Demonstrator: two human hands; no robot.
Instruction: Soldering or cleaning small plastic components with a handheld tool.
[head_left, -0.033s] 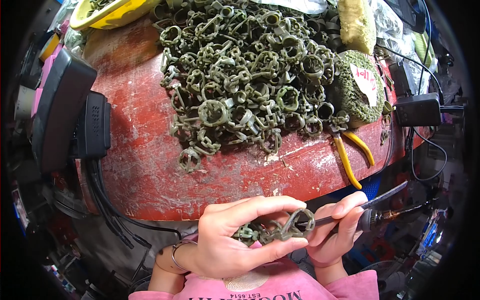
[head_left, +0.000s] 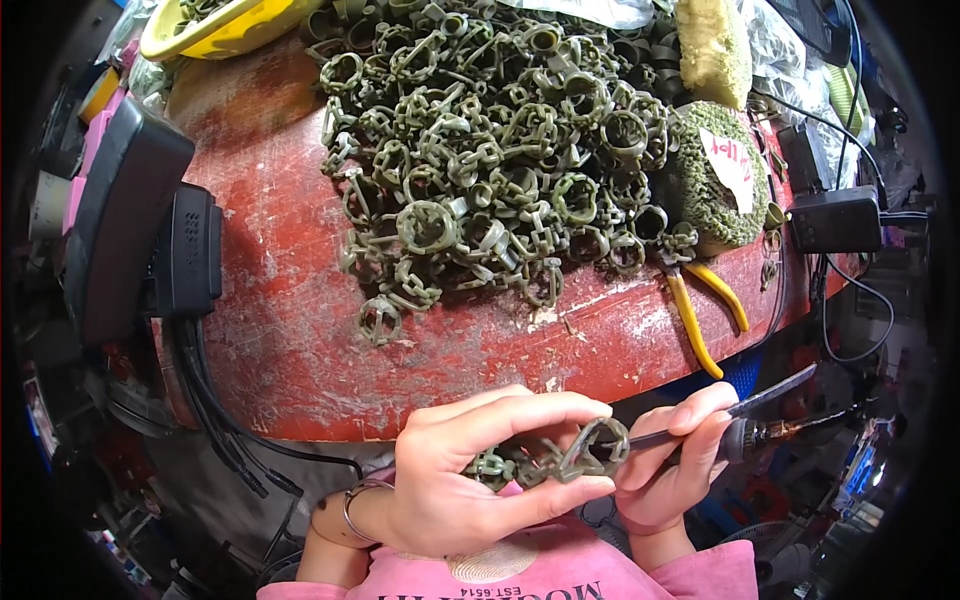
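Note:
My left hand (head_left: 470,470) curls its thumb and fingers around a dark green wax-like ring piece (head_left: 597,447), with green chain-like links (head_left: 492,467) showing inside the palm. My right hand (head_left: 672,455) pinches a slim dark file-like tool (head_left: 775,390). One end of it reaches the ring's opening; the flat, slightly curved other end sticks out to the right. Whether the tool touches the ring I cannot tell. Just beyond the right fingers is a dark-handled rod (head_left: 738,440) with an amber-metal shaft; whether the hand holds it is unclear. Both hands are off the table's near edge.
A heap of green rings and linked pieces (head_left: 480,150) covers the middle of the worn red table (head_left: 270,350). Yellow-handled pliers (head_left: 692,320) lie at its right, by a rough green block (head_left: 715,180). A black device (head_left: 135,220) stands left; a yellow basin (head_left: 215,35) sits far left.
The dark tool in my right hand has shifted very slightly. The left hand and the ring piece look the same.

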